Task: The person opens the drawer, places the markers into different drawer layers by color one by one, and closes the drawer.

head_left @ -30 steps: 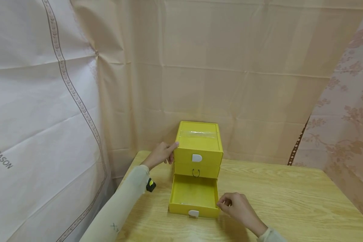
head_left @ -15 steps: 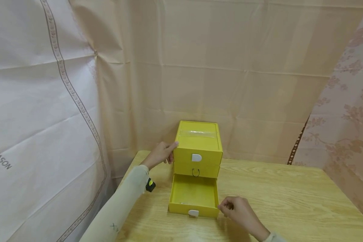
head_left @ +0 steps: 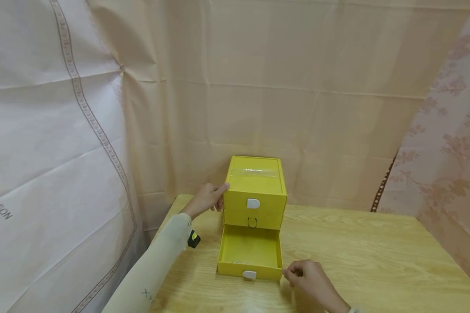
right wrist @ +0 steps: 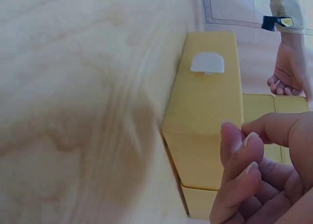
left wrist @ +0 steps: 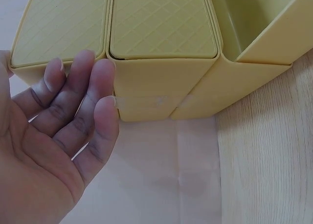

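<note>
A yellow drawer unit (head_left: 255, 184) stands on the table, with clear tape across its top. Its bottom drawer (head_left: 254, 252) is pulled out and has a white tab (head_left: 249, 274) on its front; a small pale bit lies inside near the front wall. My left hand (head_left: 204, 200) rests on the unit's left upper edge, thumb on top; in the left wrist view its slightly bent fingertips (left wrist: 105, 72) touch the side. My right hand (head_left: 309, 280) has thumb and index fingertips together at the drawer's front right corner, pinching there, other fingers curled.
The upper drawers are closed, one with a white tab (head_left: 253, 203), the one below with a black loop (head_left: 252, 223). A wooden table (head_left: 352, 248) extends right of the unit. Cloth curtains (head_left: 258, 87) hang behind and at both sides. A black-and-yellow device (head_left: 193, 239) sits at my left wrist.
My right hand has shifted slightly down and to the right along the drawer's corner. The drawer and my left hand stay put; the whole view drifts a little left.
</note>
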`<state>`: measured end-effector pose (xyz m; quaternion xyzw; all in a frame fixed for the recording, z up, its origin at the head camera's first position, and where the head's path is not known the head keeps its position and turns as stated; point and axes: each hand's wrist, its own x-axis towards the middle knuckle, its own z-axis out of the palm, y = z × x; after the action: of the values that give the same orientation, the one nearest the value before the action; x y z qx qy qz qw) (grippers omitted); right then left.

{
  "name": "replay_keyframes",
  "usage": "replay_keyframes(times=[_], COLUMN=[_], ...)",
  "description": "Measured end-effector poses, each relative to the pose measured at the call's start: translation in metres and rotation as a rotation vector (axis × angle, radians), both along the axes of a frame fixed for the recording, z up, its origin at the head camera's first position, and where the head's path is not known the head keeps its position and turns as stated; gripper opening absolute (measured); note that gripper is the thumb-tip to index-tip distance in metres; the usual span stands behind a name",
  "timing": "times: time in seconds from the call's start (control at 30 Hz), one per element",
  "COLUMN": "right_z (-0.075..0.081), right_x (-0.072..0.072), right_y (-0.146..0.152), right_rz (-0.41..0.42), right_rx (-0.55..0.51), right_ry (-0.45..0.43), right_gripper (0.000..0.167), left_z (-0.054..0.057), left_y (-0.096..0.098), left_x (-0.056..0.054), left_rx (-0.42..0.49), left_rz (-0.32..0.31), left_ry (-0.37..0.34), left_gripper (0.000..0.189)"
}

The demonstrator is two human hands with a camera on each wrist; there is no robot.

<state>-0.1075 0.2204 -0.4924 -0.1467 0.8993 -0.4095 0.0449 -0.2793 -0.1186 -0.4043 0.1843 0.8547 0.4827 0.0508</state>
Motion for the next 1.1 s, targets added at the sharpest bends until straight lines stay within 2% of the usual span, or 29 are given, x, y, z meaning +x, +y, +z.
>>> replay_keyframes(times=[0.3,0.5,0.67,1.1], right_z=[-0.014,-0.019,-0.023,-0.030], right_x=[0.001,0.002,0.002,0.000], right_y=[-0.003,-0.008,-0.016,-0.034], right_rz=[0.068,0.116,0.119,0.109], right_rx=[-0.047,-0.109,-0.159,-0.190], right_ry=[-0.089,-0.154,-0.189,-0.214], right_gripper=[0.020,0.027,0.033,0.044], left_z=[-0.001,-0.002,-0.002,0.000], left_y=[-0.002,-0.003,-0.002,0.001], left_x=[0.002,0.002,0.001,0.003], left_rx=[0.014,0.018,0.011,0.008], left_rz=[-0.009,-0.017,-0.014,-0.003], left_ry=[0.009,0.012,0.019,0.026], left_gripper=[0.078,0.078,0.080,0.078])
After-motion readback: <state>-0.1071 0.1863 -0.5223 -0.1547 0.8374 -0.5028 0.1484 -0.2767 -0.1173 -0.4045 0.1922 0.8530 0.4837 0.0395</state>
